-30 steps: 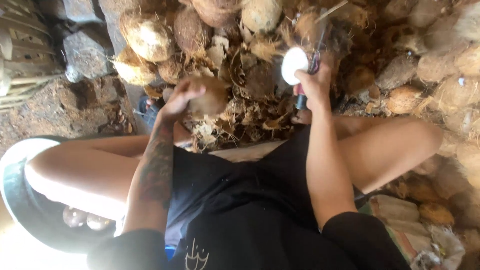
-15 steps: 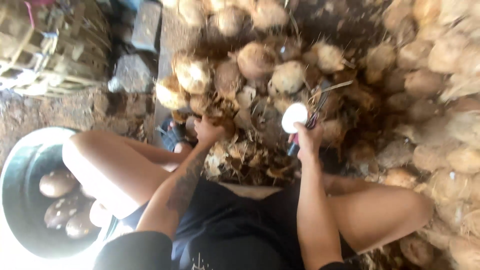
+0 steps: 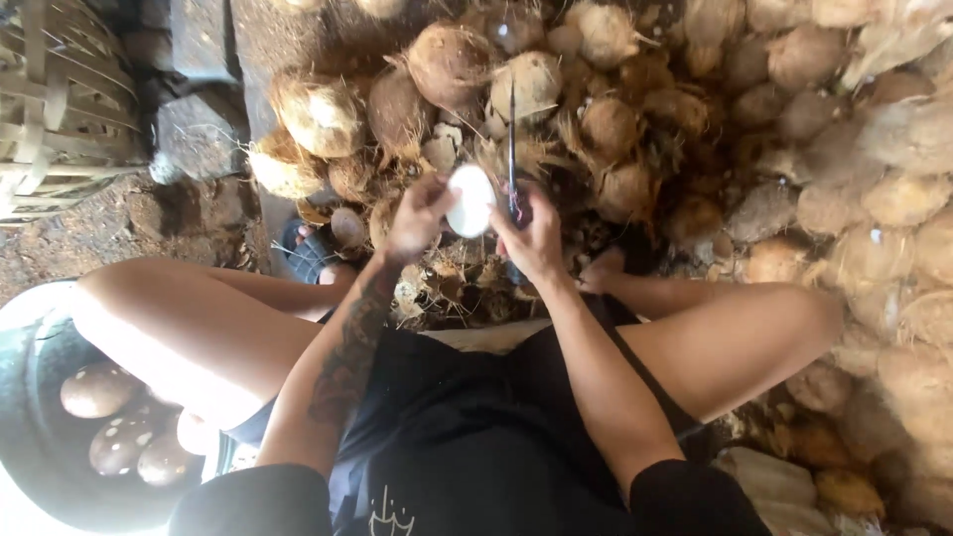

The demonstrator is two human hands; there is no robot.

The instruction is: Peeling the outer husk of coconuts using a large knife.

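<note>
Fingers of my left hand point(image 3: 417, 213) grip the white peeled round coconut point(image 3: 470, 200) above the husk pile; my right hand point(image 3: 533, 233) closes around a thin dark blade point(image 3: 512, 149) just right of it.

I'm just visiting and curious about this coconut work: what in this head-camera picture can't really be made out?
- White peeled coconut: its left side is hidden behind the left hand.
- Knife: the handle is hidden inside the right hand; the thin blade is too small to judge.
- Dark tub: cut off by the left and bottom edges.
- Woven basket: cut off by the left edge.
</note>
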